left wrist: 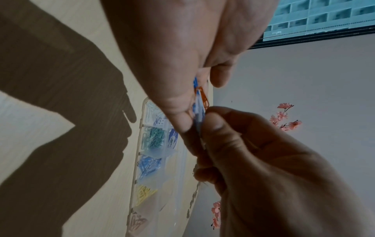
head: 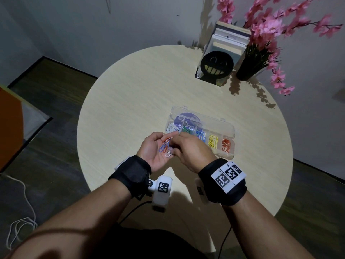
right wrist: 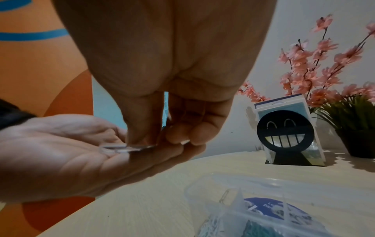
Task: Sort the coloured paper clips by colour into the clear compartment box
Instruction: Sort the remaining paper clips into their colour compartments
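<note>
Three cameras, one up top and two riding the wrists

Head cam looks down from above at the round table (head: 130,101), both hands and the clear box (head: 226,128). Left wrist cam sits super close along the palm, facing the box (left wrist: 140,176) and wall. Right wrist cam peers low across the table toward the smiley bookend (right wrist: 285,128), which the head view (head: 216,65) shares.
</note>
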`<state>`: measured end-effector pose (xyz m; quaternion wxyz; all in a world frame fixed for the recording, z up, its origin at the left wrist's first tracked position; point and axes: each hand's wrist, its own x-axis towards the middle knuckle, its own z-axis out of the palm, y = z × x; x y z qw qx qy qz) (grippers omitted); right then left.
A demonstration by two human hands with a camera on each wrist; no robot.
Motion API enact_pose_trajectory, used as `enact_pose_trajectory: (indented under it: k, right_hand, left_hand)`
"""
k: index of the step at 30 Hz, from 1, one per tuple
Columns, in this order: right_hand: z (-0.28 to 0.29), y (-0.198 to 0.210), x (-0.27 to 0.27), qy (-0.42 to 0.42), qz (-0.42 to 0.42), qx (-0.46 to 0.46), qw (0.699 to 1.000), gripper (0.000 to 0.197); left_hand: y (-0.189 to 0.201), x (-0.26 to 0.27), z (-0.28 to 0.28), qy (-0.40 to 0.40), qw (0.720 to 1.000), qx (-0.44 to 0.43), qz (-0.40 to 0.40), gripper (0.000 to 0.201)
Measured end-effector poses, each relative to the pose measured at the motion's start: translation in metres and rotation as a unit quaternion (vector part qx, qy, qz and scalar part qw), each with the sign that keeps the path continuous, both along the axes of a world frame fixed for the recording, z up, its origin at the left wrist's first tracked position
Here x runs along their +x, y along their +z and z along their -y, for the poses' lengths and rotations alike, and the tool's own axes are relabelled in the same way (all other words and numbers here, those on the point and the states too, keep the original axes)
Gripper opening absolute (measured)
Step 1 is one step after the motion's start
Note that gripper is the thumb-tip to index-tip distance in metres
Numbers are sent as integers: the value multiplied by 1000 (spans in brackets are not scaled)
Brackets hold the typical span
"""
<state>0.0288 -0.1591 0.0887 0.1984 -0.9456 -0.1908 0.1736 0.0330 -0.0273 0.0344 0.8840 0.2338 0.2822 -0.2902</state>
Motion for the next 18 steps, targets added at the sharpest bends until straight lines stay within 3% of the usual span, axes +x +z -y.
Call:
enact_pose_trajectory:
  k: [8, 12, 18]
  right_hand:
    - [7, -7, -5, 4, 27, 82, 996, 9]
    - [8, 0, 3, -144, 4, 157, 977, 15]
    - [0, -2, 19, -159, -17, 37, 986, 21]
  left_hand:
    - [5, 2, -1, -23, 999, 16, 19, 44]
    - [7, 1, 0, -25, 999, -8, 31, 43]
    - [11, -3, 6, -48, 998, -3, 29, 28]
